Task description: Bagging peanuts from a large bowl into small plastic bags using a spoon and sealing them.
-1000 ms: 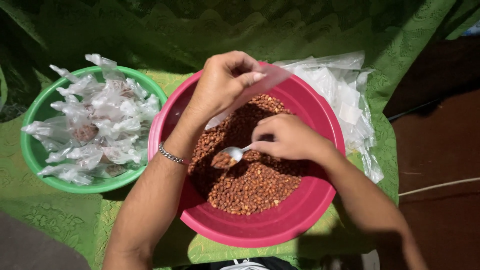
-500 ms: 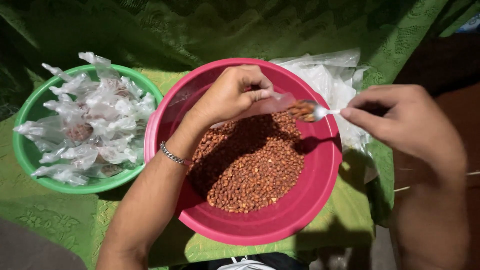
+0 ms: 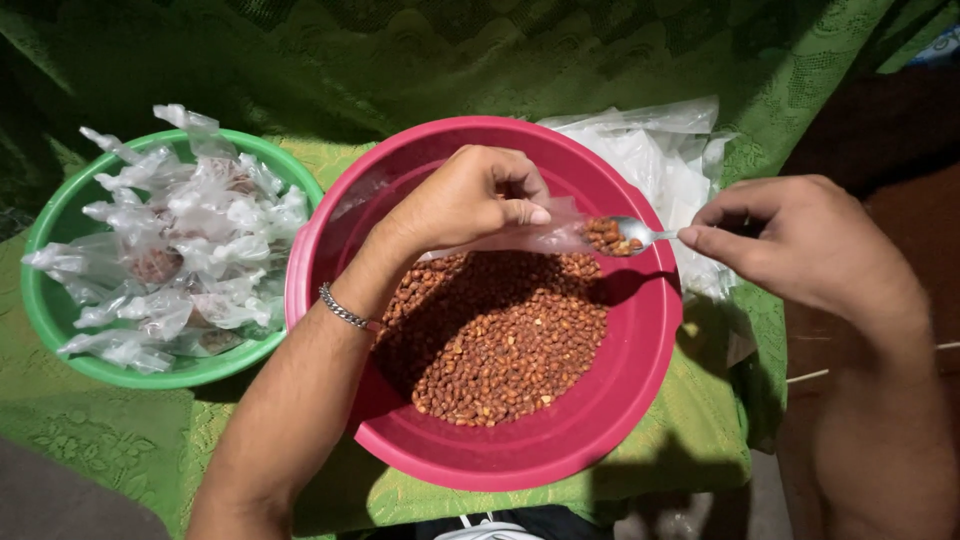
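- Left hand [image 3: 470, 200] is closed in a pinch on a small clear bag [image 3: 535, 238], held over the pink bowl [image 3: 640, 370]; a metal bracelet [image 3: 343, 309] sits on the wrist.
- Right hand [image 3: 800, 245] grips narrow on the handle of a spoon [image 3: 640, 235]; the spoon head, loaded with brown nuts, is at the mouth of the bag.
- Nuts [image 3: 500, 340] lie in one heap in the pink bowl, on the side near the left forearm; they are too many to count.
- One green bowl [image 3: 60, 330] stands just beside the pink bowl, on its left, and is full of small tied clear bags [image 3: 170, 250]; some show brown content. Their number is hard to tell, because they overlap.
- One pile of empty clear bags [image 3: 670, 160] lies behind the pink bowl, at its right; part of it is hidden by the bowl rim and the right hand.
- Green patterned cloth [image 3: 120, 440] covers the surface under both bowls.
- Bag in the left hand is hard to see, since it is transparent and partly hidden by the fingers.
- No labels are seen on any bag.
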